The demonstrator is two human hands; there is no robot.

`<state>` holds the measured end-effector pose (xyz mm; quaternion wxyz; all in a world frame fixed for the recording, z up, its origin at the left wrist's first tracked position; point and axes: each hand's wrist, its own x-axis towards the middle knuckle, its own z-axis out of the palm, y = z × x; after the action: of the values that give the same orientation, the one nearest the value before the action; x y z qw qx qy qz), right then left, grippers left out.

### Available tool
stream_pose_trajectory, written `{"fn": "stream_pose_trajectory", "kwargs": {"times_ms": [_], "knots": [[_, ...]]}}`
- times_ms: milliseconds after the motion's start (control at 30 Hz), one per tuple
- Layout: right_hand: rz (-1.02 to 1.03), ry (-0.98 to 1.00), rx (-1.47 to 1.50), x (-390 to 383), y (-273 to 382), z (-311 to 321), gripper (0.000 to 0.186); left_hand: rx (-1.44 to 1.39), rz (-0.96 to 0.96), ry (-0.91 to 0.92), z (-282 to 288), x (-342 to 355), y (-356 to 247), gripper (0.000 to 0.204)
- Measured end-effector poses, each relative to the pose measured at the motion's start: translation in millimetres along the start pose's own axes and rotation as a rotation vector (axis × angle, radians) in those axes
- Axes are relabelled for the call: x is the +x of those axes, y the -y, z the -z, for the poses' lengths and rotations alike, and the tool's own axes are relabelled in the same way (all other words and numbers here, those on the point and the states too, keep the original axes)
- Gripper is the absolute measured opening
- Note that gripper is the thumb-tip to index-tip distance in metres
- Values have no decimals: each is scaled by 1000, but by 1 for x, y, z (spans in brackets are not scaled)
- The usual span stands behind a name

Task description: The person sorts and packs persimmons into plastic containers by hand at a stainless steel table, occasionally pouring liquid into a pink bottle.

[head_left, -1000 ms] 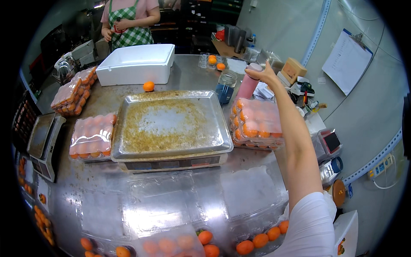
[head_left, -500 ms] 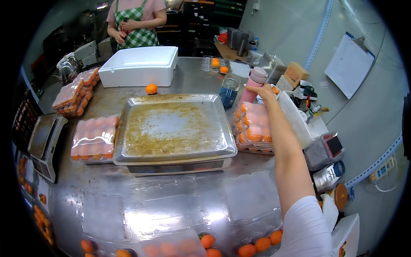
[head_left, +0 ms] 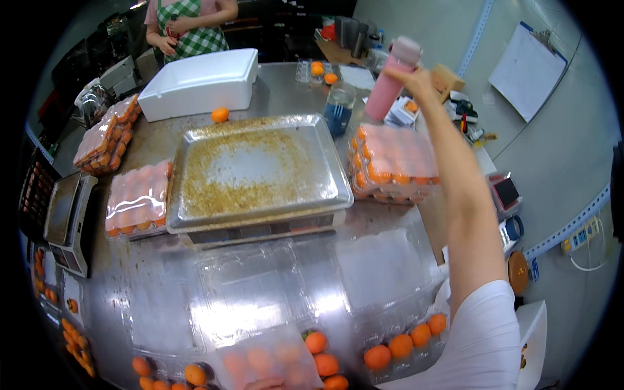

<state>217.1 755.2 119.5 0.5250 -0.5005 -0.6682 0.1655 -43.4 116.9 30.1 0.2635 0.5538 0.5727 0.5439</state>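
At the right, my right hand is wrapped round the upper part of a pink bottle with a paler lid, which tilts slightly. Beside it stands a clear glass jar with a dark blue lower part. In front of the bottle is a stack of clear clamshell boxes of orange fruits. Only the fingers of my left hand show at the bottom edge, lying on a translucent sheet over fruits in an open box. They look flat, with nothing in them.
A shallow metal tray occupies the table's middle. Beyond it are a white foam box and a loose fruit. More packed boxes and a scale stand left. Open clear trays lie in front. Across the table stands a person in a checked apron.
My right hand has raised the pink bottle up from behind the boxed fruit. The fingers of my left hand have come into view at the bottom edge. The whole view has shifted a little.
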Motion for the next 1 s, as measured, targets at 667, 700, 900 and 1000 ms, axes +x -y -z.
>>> {"fn": "stream_pose_trajectory", "kwargs": {"times_ms": [667, 700, 900, 1000], "knots": [[63, 550, 66, -223, 218, 110, 59, 38, 166, 680, -129, 86, 67, 53], [49, 580, 117, -241, 218, 103, 55, 94, 162, 682, -134, 85, 67, 53], [83, 693, 248, -318, 197, 59, 53, 87, 116, 616, -158, 72, 54, 49], [73, 736, 153, -339, 177, 46, 55, 100, 30, 632, -146, 63, 52, 50]]}}
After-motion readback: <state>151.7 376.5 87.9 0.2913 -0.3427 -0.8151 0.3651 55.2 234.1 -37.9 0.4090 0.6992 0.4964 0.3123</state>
